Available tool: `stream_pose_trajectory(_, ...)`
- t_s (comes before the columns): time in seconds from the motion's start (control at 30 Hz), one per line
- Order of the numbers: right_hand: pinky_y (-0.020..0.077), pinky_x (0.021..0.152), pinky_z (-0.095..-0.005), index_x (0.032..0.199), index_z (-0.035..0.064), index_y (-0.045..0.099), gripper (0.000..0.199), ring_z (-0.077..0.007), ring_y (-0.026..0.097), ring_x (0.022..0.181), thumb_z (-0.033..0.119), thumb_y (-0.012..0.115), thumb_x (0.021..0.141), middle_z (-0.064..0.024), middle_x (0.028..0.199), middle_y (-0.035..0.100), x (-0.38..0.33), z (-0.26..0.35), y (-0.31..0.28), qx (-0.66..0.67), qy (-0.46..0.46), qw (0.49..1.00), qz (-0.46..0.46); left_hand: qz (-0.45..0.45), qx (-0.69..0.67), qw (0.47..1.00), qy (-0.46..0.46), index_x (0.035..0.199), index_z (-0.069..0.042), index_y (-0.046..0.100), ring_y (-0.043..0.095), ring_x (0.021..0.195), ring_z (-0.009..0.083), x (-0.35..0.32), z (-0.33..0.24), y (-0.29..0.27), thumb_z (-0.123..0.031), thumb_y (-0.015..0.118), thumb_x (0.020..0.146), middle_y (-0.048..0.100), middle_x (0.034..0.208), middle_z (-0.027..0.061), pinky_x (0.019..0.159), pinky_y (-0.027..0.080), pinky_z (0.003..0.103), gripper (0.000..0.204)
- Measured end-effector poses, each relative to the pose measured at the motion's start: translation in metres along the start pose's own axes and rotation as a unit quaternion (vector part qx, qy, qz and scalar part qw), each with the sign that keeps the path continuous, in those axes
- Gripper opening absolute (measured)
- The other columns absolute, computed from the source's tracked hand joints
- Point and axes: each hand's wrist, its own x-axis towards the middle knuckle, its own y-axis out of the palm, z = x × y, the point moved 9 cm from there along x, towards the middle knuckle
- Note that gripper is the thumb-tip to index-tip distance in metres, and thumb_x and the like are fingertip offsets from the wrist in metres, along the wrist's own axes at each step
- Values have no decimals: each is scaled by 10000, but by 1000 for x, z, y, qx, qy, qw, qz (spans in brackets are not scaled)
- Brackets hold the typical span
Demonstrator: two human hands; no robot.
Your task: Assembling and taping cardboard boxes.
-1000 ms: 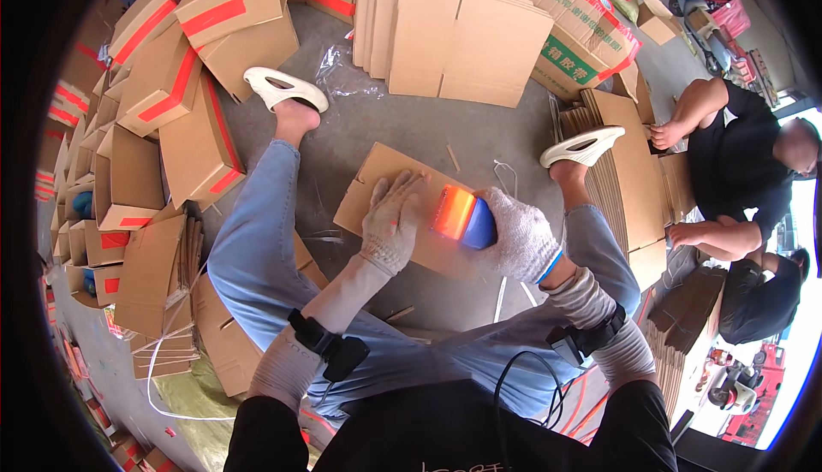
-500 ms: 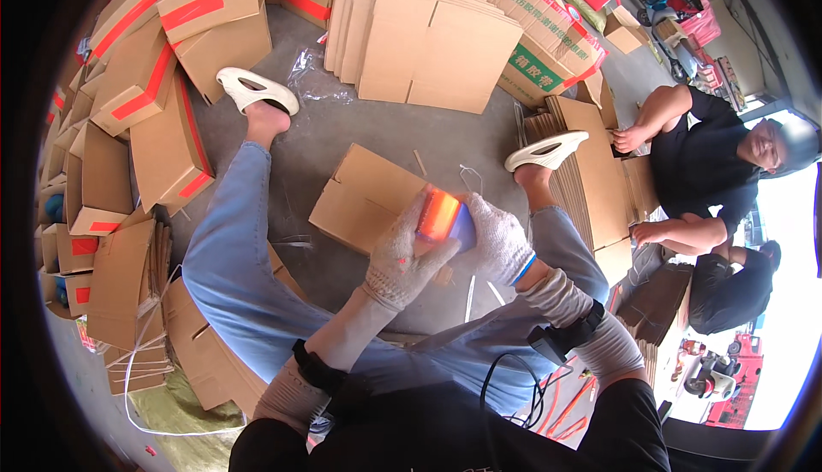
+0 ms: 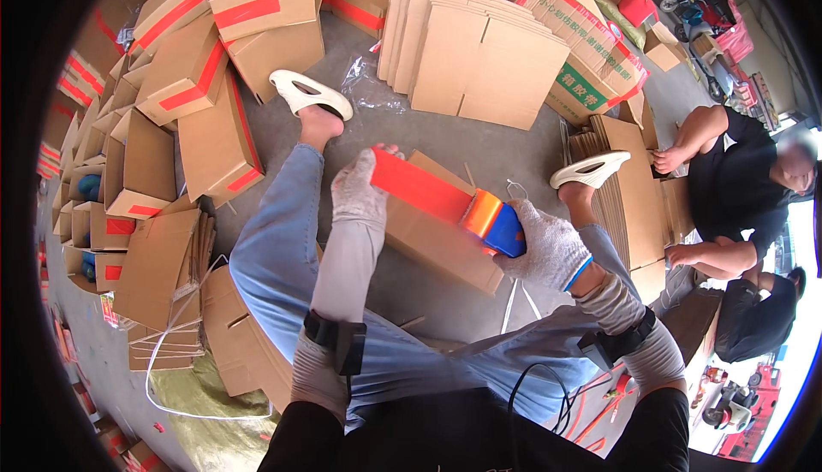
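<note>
My right hand (image 3: 550, 245), in a grey knit glove with a blue cuff edge, grips a blue and orange tape dispenser (image 3: 505, 234). From it a wide strip of red tape (image 3: 421, 188) stretches taut up and to the left. My left hand (image 3: 355, 188), gloved too, pinches the strip's free end, with its fingertips partly hidden behind the tape. Under the strip, between my legs, lies a cardboard box (image 3: 441, 258) on the floor. The tape hides part of its top, so I cannot tell whether the strip touches it.
Flat cardboard sheets (image 3: 488, 65) lean together ahead. Boxes with red tape (image 3: 163, 160) are piled at left. A printed carton (image 3: 591, 44) stands beyond the sheets. Another person (image 3: 741, 172) sits at right beside stacked cardboard (image 3: 629, 181). Flattened cardboard (image 3: 244, 326) lies by my left leg.
My hands have moved apart, drawing a red strip out of the dispenser. The left hand went up and left, the right one slightly right. The whole view has shifted, placing the surroundings further right.
</note>
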Motion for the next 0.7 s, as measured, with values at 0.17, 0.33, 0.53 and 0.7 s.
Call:
stream_pose_trajectory(0.17,571,765,-474,1236,42,551,648,-407,705,888,435,770,769,-228,939,705,21,6,17,-3,-23,999,-34,-54,57,997,-19,1247,77,560,656,1120,338,122,-44,-87,-191,633,963,661,1210,246,963,551,471,397)
stream_pose_trajectory(0.33,580,742,-447,1232,65,575,620,-373,715,876,429,772,770,-187,974,714,31,-2,12,2,14,999,-30,-106,216,970,43,1290,104,535,649,1136,314,117,6,-92,-347,702,899,653,1245,246,945,532,445,619)
stream_pose_trajectory(0.53,590,775,-401,1228,45,577,647,-289,740,847,325,831,703,-157,924,716,37,76,2,123,-124,982,-68,-136,751,634,-126,1313,165,477,620,1220,331,83,-23,-295,-554,799,768,624,1256,325,939,508,439,958)
stream_pose_trajectory(0.7,587,777,-425,1161,53,604,594,-321,729,869,365,818,703,-152,981,711,11,5,4,41,-11,996,-78,119,726,676,35,1514,-65,406,471,1381,376,15,41,4,-430,505,1009,478,1511,209,1131,383,445,632)
